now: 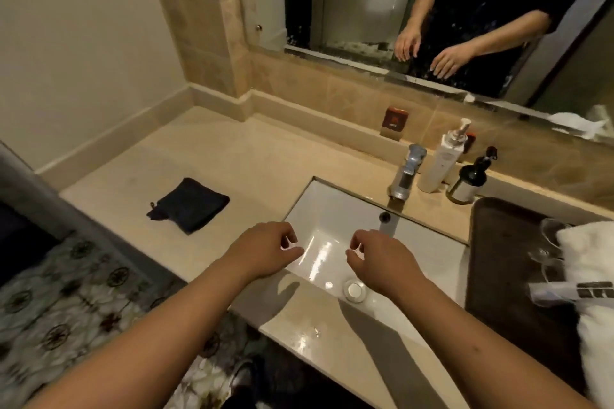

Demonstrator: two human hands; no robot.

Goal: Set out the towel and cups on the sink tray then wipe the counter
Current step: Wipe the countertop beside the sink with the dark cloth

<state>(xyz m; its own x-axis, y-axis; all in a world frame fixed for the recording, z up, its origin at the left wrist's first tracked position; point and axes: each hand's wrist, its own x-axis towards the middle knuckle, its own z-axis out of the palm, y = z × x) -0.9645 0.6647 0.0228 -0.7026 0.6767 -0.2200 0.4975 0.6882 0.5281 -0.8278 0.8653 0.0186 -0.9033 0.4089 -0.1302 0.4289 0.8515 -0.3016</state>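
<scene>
Both forearms reach out over the white sink (pixel 319 209); left hand (pixel 265 251) and right hand (pixel 378 262) hover palms-down, fingers loosely curled, holding nothing.

The rectangular white sink basin (pixel 332 229) looks like glossy glazed ceramic. Left of it, the beige stone-look counter (pixel 232 163) is smooth and faintly shiny, with a matt dark cloth (pixel 191 204) lying on it. Behind the basin, the faucet (pixel 407 173) is polished metal. To its right lie a matt dark-brown tray (pixel 498 242) and a fluffy white towel (pixel 591 249).

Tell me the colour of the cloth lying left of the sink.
Black cloth, seen in the head view.
</scene>
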